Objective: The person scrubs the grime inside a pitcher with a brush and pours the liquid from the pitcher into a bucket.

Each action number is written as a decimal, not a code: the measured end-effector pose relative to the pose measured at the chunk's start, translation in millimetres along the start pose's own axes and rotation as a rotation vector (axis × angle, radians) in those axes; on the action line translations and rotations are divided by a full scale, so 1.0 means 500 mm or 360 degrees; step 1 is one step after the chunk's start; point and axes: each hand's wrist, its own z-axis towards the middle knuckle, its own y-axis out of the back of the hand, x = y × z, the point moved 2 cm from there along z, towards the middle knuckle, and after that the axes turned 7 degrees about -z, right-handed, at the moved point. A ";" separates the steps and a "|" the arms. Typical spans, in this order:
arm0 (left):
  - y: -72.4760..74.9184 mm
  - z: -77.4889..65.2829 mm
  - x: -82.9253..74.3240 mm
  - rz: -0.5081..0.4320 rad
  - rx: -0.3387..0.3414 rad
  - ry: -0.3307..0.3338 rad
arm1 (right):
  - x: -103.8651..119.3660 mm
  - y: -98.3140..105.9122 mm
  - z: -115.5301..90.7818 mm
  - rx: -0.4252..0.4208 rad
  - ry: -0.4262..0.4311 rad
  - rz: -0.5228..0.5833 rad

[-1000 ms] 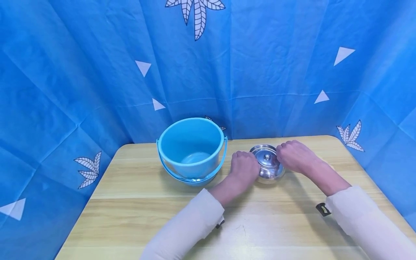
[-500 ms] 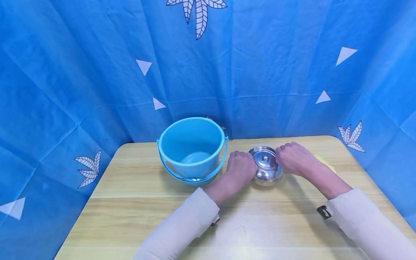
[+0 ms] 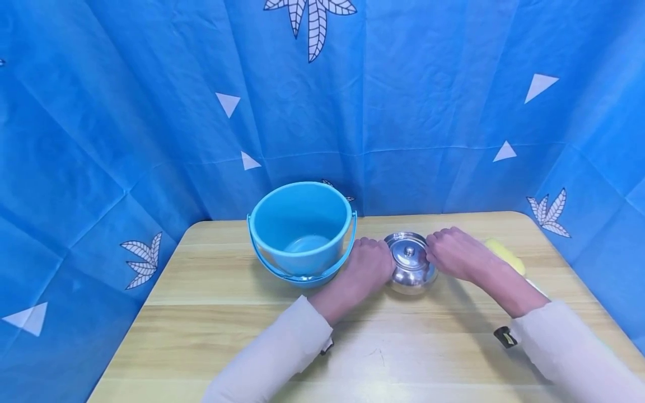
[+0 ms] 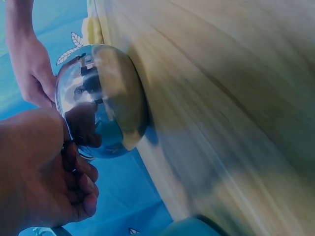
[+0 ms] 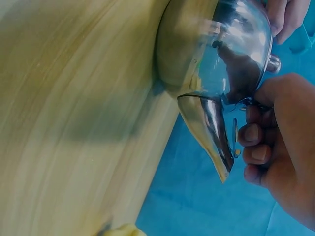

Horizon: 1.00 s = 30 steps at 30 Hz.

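A small, shiny metal teapot (image 3: 412,274), round-bodied with a knobbed lid (image 3: 409,253), stands upright between my two hands, low over the wooden table. My left hand (image 3: 370,263) grips its left side at the rim, fingers curled under the thumb. On the opposite side my right hand (image 3: 453,252) pinches it near the rim; in the right wrist view a pointed spout (image 5: 209,130) juts out below those fingers. In the left wrist view the teapot (image 4: 106,101) shows its rounded underside close to the tabletop. Both palms hide what exactly the fingers hold.
Left of the teapot stands a light blue bucket (image 3: 302,218), its handle (image 3: 302,278) hanging down in front. A yellow object (image 3: 505,256) lies behind my right forearm, partly hidden, with something white beside it. Blue cloth (image 3: 403,112) hangs behind the wooden table (image 3: 201,336).
Both hands have drawn the teapot a little to the left and nearer to me. The yellow object has come into view past my right forearm. The bucket stays put.
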 end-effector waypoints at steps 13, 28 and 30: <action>-0.004 -0.030 -0.001 0.0024 -0.0045 -0.0030 | 0.030 0.019 -0.011 -0.0069 0.0027 -0.0174; -0.013 -0.079 -0.001 0.0106 -0.0199 -0.0126 | 0.065 0.019 -0.023 -0.0147 0.0058 -0.0185; -0.013 -0.086 0.000 0.0122 -0.0212 -0.0137 | 0.070 0.019 -0.024 -0.0140 0.0062 -0.0189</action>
